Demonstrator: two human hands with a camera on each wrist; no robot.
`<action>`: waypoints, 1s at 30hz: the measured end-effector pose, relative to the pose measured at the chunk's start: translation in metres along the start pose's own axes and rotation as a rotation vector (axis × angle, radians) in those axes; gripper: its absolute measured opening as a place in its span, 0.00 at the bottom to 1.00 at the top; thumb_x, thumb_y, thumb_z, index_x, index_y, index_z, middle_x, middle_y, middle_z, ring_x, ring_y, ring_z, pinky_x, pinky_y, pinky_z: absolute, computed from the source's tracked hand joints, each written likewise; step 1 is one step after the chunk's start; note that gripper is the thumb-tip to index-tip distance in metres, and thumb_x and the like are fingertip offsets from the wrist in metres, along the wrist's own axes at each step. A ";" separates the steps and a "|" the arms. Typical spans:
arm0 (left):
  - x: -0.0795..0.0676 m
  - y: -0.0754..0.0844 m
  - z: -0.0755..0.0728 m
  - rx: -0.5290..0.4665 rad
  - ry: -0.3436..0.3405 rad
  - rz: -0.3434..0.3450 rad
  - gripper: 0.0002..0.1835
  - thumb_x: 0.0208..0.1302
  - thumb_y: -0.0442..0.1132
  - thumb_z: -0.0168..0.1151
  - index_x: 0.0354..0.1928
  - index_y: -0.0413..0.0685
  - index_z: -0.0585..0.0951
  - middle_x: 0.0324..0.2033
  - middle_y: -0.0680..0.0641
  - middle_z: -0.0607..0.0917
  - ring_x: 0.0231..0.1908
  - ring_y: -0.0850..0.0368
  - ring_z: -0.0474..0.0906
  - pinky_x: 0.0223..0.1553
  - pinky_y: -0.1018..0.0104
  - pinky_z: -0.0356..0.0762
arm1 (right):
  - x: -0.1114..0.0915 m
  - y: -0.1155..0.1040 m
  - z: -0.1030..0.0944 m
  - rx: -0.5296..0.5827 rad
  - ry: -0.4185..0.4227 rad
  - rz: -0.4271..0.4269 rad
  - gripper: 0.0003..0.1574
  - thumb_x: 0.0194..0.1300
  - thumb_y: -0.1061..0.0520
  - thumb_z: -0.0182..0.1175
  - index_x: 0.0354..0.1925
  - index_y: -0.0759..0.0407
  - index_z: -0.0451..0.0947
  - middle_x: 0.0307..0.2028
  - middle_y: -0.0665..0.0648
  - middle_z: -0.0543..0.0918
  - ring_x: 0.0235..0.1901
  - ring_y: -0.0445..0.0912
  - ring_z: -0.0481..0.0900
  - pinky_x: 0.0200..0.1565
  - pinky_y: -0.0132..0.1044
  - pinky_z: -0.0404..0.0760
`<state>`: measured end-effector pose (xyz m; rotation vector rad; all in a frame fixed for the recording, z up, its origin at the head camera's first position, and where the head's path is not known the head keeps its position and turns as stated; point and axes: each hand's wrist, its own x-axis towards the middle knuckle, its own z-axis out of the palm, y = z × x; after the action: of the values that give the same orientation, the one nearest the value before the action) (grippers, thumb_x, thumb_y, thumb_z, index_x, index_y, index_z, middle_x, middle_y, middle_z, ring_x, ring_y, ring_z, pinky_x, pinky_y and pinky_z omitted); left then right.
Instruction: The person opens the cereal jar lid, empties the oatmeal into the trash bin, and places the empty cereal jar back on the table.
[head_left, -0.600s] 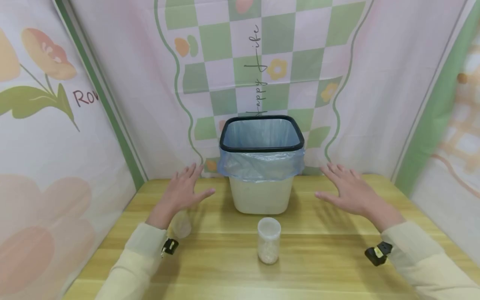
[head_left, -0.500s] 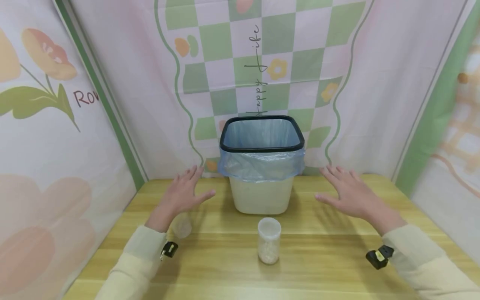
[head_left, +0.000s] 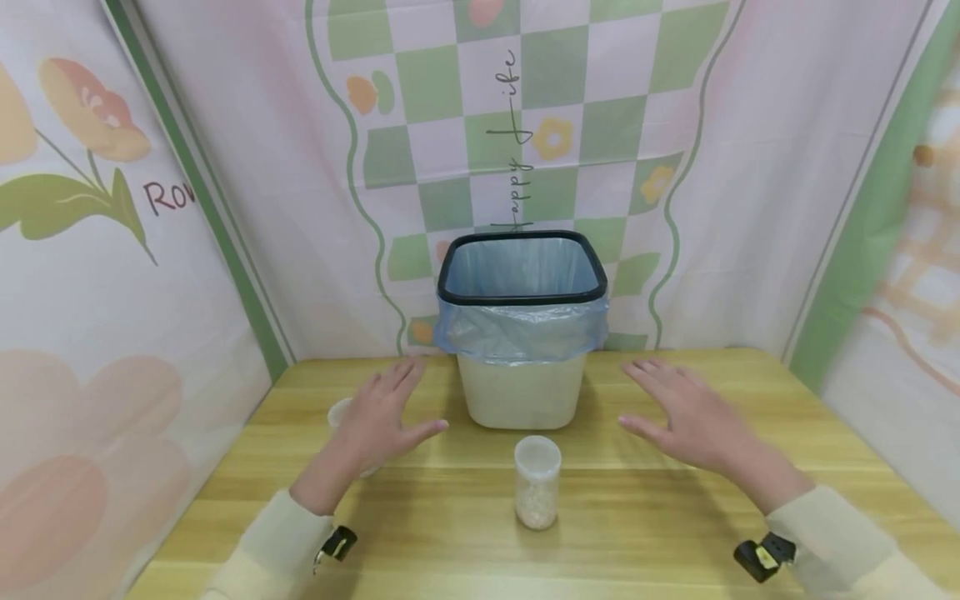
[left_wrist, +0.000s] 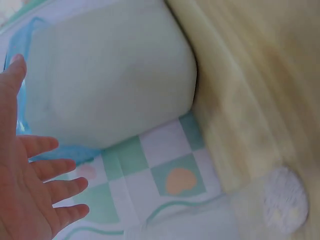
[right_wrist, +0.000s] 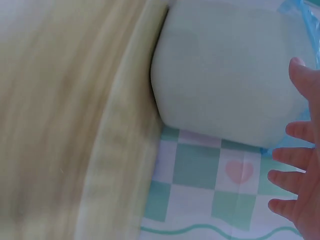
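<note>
My left hand (head_left: 378, 421) hovers over the left side of the table, fingers straight and holding nothing. Partly hidden behind it stands a clear container (head_left: 339, 412), whose whitish contents (left_wrist: 286, 200) show in the left wrist view. On the right, my right hand (head_left: 690, 417) is also held above the table with straight fingers and nothing in it. Between the hands, a clear cylindrical jar (head_left: 537, 483) stands upright, partly filled with pale, grainy bits. Behind it is a cream trash bin (head_left: 523, 392), lined with a blue plastic bag (head_left: 525, 331) under a black rim (head_left: 522, 298). Neither hand touches the bin.
The wooden table (head_left: 637, 533) ends at a patterned curtain (head_left: 555, 75) just behind the bin. More printed cloth hangs on the left (head_left: 82, 317) and right sides. Black wrist devices sit on both sleeves.
Both hands have come down and nearer to me, the left also shifting slightly right. The top of the left container has come into view behind the left hand. The bin and middle jar stay put.
</note>
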<state>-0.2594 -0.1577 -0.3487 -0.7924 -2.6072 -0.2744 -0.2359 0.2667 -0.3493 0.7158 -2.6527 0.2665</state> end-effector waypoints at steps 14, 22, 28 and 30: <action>-0.019 0.044 0.032 -0.302 -0.074 0.035 0.47 0.59 0.66 0.60 0.72 0.43 0.63 0.71 0.42 0.62 0.66 0.40 0.64 0.61 0.45 0.65 | -0.012 -0.034 0.014 0.115 0.144 -0.103 0.42 0.61 0.42 0.66 0.64 0.65 0.69 0.61 0.65 0.74 0.58 0.62 0.72 0.57 0.63 0.67; -0.020 0.059 0.055 -0.448 -0.175 0.013 0.48 0.60 0.66 0.59 0.73 0.43 0.60 0.71 0.42 0.62 0.68 0.45 0.60 0.65 0.47 0.60 | -0.016 -0.053 0.030 0.175 0.165 -0.141 0.40 0.60 0.44 0.68 0.62 0.65 0.71 0.57 0.63 0.78 0.55 0.59 0.76 0.55 0.57 0.74; -0.024 0.070 0.068 -0.581 -0.207 -0.041 0.45 0.61 0.63 0.62 0.72 0.44 0.63 0.69 0.43 0.65 0.68 0.45 0.61 0.65 0.46 0.60 | -0.018 -0.067 0.039 0.277 0.094 -0.073 0.39 0.61 0.45 0.67 0.63 0.65 0.70 0.58 0.63 0.77 0.56 0.58 0.76 0.56 0.56 0.73; -0.025 0.073 0.071 -0.603 -0.211 -0.052 0.44 0.61 0.62 0.62 0.71 0.43 0.64 0.68 0.43 0.67 0.67 0.45 0.62 0.65 0.46 0.61 | -0.019 -0.071 0.041 0.308 0.084 -0.048 0.39 0.62 0.46 0.67 0.64 0.65 0.69 0.59 0.63 0.77 0.57 0.59 0.75 0.56 0.57 0.73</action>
<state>-0.2215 -0.0887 -0.4187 -0.9850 -2.7660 -1.0801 -0.1964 0.2033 -0.3886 0.8402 -2.5372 0.6868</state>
